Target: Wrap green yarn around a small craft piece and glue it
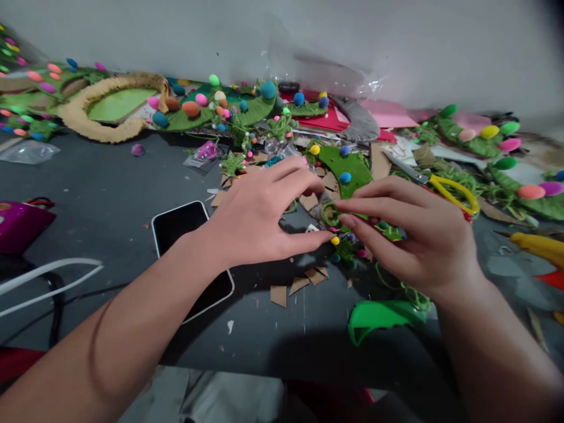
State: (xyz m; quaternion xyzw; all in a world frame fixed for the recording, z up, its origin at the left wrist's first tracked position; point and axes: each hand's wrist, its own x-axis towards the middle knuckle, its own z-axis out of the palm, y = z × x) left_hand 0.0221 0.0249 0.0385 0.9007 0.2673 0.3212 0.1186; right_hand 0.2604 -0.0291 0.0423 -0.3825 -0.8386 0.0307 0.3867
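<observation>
My right hand (409, 229) pinches the edge of a small green yarn-wrapped piece (329, 214) between thumb and fingers. From the other side, my left hand (268, 217) curves around that piece with its thumb and fingers spread apart; whether the fingertips touch it I cannot tell. A bit of grey yarn shows just behind the piece. Below the left thumb lies a small cluster of green yarn with coloured pom-poms (346, 249). A green yarn-covered curved shape (346, 167) with blue and yellow pom-poms lies behind my hands.
A smartphone (178, 220) lies partly under my left forearm. Cardboard scraps (299, 285) and a green plastic object (385, 317) are near the front. Yellow-handled scissors (453, 191) lie at right. Yarn-wrapped rings, including a tan one (101, 132), line the wall.
</observation>
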